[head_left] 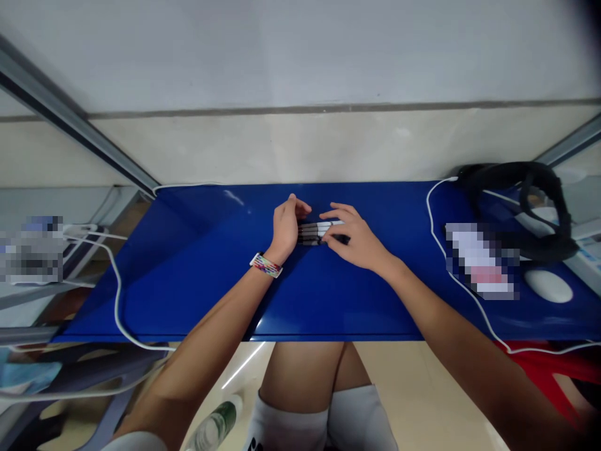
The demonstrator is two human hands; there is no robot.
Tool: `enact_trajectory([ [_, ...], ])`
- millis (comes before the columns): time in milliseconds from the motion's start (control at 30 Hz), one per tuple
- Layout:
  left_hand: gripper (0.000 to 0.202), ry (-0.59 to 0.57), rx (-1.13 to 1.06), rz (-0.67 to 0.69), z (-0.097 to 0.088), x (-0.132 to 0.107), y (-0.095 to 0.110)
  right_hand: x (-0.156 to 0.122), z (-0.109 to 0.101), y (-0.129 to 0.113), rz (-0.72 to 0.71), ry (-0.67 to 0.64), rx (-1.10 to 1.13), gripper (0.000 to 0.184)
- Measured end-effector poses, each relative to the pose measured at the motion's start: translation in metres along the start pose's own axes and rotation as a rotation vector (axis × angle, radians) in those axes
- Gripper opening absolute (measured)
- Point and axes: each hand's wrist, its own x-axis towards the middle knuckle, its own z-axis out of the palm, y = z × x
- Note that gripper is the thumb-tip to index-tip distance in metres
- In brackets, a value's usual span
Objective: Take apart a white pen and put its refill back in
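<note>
Several pens (313, 233) lie side by side on the blue table, with white and grey barrels and dark parts at the left. My left hand (285, 227) stands on its edge at their left ends, palm turned toward them, fingers extended and slightly curved. A multicoloured woven band (267, 264) circles the left wrist. Over the right part of the pens is my right hand (354, 237), palm down with fingers spread. Its thumb and nearest finger are at the pens and seem to touch them. This hand partly hides the right ends of the pens.
The blue tabletop (206, 269) meets a pale wall behind. At right are a black headband-like device (521, 207), a blurred phone-like object (483, 263), a white mouse (548, 285) and a white cable (436, 235). Another cable (118, 300) hangs at left. A bottle (216, 426) stands below.
</note>
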Motion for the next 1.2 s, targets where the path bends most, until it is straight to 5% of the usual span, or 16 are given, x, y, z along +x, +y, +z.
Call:
enact_trajectory([
  [167,0.064,-0.004,-0.008,0.017,-0.002,0.002,-0.002,-0.002,-0.008,-0.005,-0.127,-0.121,-0.061,0.018],
  [500,0.06,-0.002,-0.029,0.02,-0.002,0.003,-0.001,-0.006,-0.014,0.004,-0.071,-0.186,-0.121,0.01],
  [667,0.053,-0.129,0.053,0.237,-0.005,-0.004,0.013,0.0,-0.015,0.0,-0.064,0.037,-0.006,0.007],
  [833,0.045,-0.297,0.355,0.449,-0.01,-0.011,0.027,0.008,-0.014,0.006,0.099,0.313,0.085,0.015],
  [1033,0.023,-0.311,0.388,0.448,-0.007,-0.01,0.023,0.01,-0.011,0.011,0.314,0.392,0.251,0.038],
  [1200,0.019,-0.244,0.313,0.381,-0.008,-0.005,0.018,0.013,-0.016,0.019,0.416,0.394,0.449,0.035],
])
